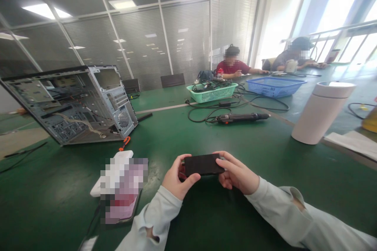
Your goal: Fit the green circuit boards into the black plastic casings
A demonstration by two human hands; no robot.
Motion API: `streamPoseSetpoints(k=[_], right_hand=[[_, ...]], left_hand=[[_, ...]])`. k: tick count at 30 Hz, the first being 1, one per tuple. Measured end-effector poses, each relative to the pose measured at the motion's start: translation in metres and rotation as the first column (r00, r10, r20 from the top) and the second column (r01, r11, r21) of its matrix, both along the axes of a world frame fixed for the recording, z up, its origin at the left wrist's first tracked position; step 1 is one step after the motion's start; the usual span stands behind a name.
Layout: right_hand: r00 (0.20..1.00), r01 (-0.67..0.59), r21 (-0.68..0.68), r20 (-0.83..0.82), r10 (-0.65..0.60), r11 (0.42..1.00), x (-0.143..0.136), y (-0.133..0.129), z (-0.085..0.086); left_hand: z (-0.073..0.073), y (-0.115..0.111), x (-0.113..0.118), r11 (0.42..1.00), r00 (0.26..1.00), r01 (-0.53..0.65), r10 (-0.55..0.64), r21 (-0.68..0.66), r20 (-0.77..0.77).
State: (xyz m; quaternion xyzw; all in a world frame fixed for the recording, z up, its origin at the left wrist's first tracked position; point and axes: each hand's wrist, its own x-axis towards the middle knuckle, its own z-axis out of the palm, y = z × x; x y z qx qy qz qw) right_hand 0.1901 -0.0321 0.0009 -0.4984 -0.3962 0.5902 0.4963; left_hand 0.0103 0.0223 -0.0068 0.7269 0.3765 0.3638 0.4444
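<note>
My left hand (176, 178) and my right hand (238, 174) both grip a flat black rectangular block (204, 164), one at each end, just above the green table (259, 153). Thumbs and fingers pinch its short edges. A bit of red shows under my left fingers. An open grey computer case (73, 104) lies tilted at the far left, its inside facing me.
A blurred white and pink object (120, 186) lies left of my hands. A white cylinder (322, 111) stands at right. A black electric screwdriver (241, 117) with cable, a green basket (212, 92) and a blue basket (275, 86) sit farther back. Two people sit at the far end.
</note>
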Motion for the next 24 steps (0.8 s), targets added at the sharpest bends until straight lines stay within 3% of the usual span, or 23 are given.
streamPoseSetpoints(k=[4,8,10,14,17,20,24], right_hand=[[0.993,-0.093,-0.172,-0.083,0.079,0.981,-0.002,-0.002,0.01],[0.97,-0.129,-0.472,-0.244,0.011,0.872,-0.004,-0.008,0.022],[0.95,-0.172,-0.511,-0.311,0.005,0.842,-0.003,-0.01,0.026],[0.933,-0.242,-0.494,-0.355,0.06,0.835,-0.002,-0.01,0.027],[0.976,-0.119,-0.407,-0.218,0.031,0.905,-0.005,-0.008,0.023],[0.998,0.029,-0.202,-0.04,-0.038,0.979,-0.007,-0.007,0.015],[0.978,0.05,0.172,0.189,-0.083,0.984,-0.001,-0.006,0.004]], left_hand=[[-0.001,0.003,-0.002,0.998,0.997,-0.052,0.05,-0.047,-0.05],[0.002,0.002,-0.003,0.989,0.965,-0.116,0.134,0.091,-0.225],[0.003,0.002,-0.003,0.989,0.952,-0.126,0.142,0.077,-0.27],[0.002,0.004,-0.002,0.989,0.951,-0.15,0.142,-0.008,-0.274],[0.001,0.005,-0.001,0.986,0.972,-0.164,0.161,-0.001,-0.173],[0.002,0.005,0.0,0.985,0.983,-0.171,0.169,-0.036,-0.068],[-0.001,0.007,0.0,0.996,0.996,-0.074,0.077,-0.054,0.051]])
